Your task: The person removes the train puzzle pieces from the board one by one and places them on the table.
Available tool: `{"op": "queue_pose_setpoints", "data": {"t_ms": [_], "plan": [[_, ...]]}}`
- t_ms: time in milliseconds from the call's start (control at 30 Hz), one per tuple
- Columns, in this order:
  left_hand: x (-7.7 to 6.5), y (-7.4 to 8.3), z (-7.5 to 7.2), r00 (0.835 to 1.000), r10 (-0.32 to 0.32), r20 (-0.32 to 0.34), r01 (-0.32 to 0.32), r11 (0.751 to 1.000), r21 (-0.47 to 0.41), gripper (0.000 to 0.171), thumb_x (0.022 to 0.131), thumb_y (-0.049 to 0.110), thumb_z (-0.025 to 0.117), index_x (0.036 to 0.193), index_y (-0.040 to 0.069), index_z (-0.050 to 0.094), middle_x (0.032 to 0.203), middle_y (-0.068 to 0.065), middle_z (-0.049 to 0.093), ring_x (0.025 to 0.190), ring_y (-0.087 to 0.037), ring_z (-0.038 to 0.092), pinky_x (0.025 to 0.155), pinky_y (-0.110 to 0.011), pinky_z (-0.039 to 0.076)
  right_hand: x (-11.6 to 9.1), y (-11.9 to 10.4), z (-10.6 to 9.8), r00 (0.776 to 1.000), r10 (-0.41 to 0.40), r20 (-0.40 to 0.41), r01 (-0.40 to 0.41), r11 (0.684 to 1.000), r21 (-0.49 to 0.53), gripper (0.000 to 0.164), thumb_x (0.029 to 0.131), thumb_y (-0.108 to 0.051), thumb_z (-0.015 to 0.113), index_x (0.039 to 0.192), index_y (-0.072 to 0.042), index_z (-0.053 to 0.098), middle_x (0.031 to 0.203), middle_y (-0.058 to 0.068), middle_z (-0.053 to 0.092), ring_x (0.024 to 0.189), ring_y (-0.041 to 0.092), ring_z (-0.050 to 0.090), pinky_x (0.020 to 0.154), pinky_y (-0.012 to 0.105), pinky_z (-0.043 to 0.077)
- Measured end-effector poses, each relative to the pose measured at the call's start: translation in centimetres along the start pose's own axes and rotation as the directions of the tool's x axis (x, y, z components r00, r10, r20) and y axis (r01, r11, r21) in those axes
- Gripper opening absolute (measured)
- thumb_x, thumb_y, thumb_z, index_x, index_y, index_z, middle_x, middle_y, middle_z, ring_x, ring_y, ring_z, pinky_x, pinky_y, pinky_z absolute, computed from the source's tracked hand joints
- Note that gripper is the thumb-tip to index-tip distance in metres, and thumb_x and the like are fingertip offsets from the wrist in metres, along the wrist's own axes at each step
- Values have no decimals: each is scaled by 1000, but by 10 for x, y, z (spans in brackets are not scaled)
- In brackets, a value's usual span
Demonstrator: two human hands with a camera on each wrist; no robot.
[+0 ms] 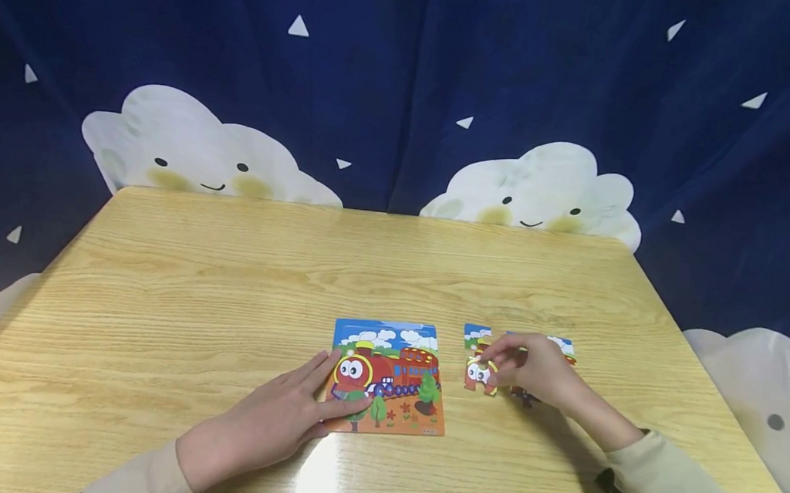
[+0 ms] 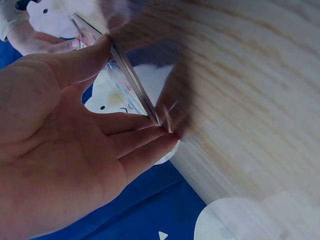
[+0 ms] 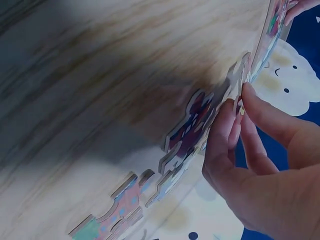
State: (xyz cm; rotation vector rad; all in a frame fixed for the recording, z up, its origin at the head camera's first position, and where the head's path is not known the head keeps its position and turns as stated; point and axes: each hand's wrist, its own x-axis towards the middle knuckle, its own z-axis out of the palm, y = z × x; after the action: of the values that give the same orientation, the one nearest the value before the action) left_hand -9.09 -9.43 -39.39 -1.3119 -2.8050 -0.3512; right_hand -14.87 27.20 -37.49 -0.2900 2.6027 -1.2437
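A jigsaw puzzle board (image 1: pixel 398 390) with a red cartoon train lies flat on the table. My left hand (image 1: pixel 277 419) rests at its left edge, thumb over the lower left of the picture. In the left wrist view, straight fingers of that hand (image 2: pixel 65 145) touch the board's edge. To the right of the board, my right hand (image 1: pixel 541 370) pinches a puzzle piece (image 1: pixel 477 374) showing the train's two eyes. The right wrist view has this piece (image 3: pixel 242 82) tilted up between thumb and fingertips. More puzzle pieces (image 1: pixel 475 333) lie around and partly beneath the hand.
The wooden table (image 1: pixel 225 279) extends behind and to both sides of the board. Loose pieces (image 3: pixel 125 205) lie apart from one another on the right. A dark blue curtain (image 1: pixel 382 60) with white clouds hangs along the table's far edge.
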Motion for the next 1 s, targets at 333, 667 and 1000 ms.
{"op": "queue_pose_setpoints", "data": {"t_ms": [333,667,1000], "plan": [[1,1,0,1000,2,-14,-2,1000,7,39,98,27,61,137,31,60,142,-36,41,130,-51,41,96,-53,46,1,3,5,995,-78,-60,66,982,-177,28,69,3,85,91,-4,69,82,5,64,68,15,61,58,24,51],[2,1,-1,1000,5,-11,-5,1000,3,41,97,26,62,137,31,60,142,-36,41,129,-51,42,96,-54,46,1,3,4,991,-108,-78,90,975,-201,29,68,2,86,92,-4,70,80,3,64,68,13,59,61,24,51],[0,2,-3,1000,-17,10,17,999,-42,44,97,23,62,140,30,57,145,-35,37,131,-51,40,95,-54,47,4,-11,14,995,-100,-16,99,994,-43,26,75,1,82,97,3,68,82,7,65,73,17,61,64,24,52]]}}
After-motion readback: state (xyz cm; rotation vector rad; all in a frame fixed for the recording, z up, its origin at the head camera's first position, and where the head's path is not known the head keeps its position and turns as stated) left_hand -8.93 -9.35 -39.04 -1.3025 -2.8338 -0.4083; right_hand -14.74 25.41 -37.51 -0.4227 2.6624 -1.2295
